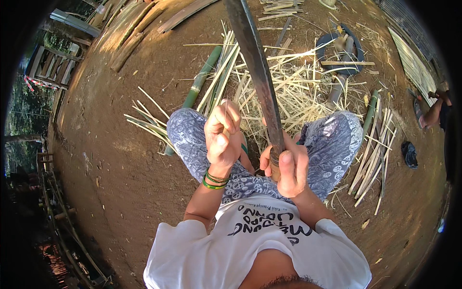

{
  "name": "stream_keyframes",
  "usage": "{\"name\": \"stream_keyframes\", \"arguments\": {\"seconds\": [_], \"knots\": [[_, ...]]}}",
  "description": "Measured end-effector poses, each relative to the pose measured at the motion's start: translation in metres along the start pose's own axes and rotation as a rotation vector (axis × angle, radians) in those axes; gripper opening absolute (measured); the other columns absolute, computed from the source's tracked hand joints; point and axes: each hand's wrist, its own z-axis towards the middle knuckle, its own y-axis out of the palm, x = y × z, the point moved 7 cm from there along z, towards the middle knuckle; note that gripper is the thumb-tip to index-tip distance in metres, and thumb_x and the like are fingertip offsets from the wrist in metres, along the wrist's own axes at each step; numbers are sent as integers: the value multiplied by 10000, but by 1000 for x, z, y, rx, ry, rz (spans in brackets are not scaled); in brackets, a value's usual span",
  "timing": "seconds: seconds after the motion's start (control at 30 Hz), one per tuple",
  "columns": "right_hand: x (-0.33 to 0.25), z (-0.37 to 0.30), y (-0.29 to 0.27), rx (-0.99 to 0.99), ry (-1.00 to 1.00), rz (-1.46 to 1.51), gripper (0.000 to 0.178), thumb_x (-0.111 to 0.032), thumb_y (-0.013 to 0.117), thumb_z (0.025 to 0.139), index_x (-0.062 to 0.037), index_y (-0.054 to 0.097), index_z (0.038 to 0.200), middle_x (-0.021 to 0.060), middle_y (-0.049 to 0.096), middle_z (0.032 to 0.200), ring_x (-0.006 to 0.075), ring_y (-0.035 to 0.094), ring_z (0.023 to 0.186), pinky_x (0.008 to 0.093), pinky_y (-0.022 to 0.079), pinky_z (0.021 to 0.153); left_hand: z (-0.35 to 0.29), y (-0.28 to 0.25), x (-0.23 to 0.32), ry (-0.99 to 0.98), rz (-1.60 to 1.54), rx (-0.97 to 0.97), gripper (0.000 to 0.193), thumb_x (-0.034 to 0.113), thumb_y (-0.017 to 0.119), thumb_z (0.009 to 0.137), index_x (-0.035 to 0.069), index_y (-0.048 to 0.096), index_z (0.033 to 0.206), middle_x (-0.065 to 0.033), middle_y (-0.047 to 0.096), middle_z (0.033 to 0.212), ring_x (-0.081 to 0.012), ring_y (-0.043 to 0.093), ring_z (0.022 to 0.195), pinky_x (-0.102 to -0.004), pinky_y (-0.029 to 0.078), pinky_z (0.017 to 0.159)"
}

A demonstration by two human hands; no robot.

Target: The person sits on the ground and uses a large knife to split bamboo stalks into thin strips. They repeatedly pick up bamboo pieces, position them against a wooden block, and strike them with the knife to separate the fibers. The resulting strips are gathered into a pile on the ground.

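Observation:
My right hand (294, 168) is wrapped round the wooden handle of a machete (262, 79), thumb pressed near the base of the blade. Its long dark blade points up and away from me, past the top of the view. Level with it, to the left, my left hand (222, 137) is raised with its fingers curled and closed. Whether a thin sliver sits between those fingertips is too fine to tell. The left hand is apart from the blade. Beyond both hands lies a heap of pale split bamboo strips (293, 94).
A green bamboo pole (204, 74) lies beyond my left knee. More strips (375, 154) lie by my right knee. A black ring (358, 67) surrounds a wooden piece at the far right. Another person's leg (430, 114) shows at the right edge, near a black plastic bag (409, 154).

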Motion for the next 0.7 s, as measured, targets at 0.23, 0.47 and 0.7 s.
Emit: {"name": "stream_keyframes", "arguments": {"seconds": [0.23,0.47,0.7], "knots": [[55,-3,7,-5,217,22,489,-296,426,1040,100,543,1301,82,558,582,151,576,504,279,460,519,-18,17,34,40,13,93,421,516,549,810,144,405,672,14,362,672,-146,267,721,-323,236,730],[74,10,31,-151,205,-116,325,-194,523,986,56,634,1161,126,555,558,263,582,509,355,471,574,-23,0,20,-2,-46,173,418,518,569,765,142,422,658,24,343,664,-144,267,709,-314,240,725],[109,28,30,-172,249,-248,255,-211,578,939,29,662,958,159,579,591,348,608,554,395,488,561,-19,-29,3,-57,-16,283,394,490,606,731,156,414,649,24,358,647,-143,289,701,-306,253,737]]}}
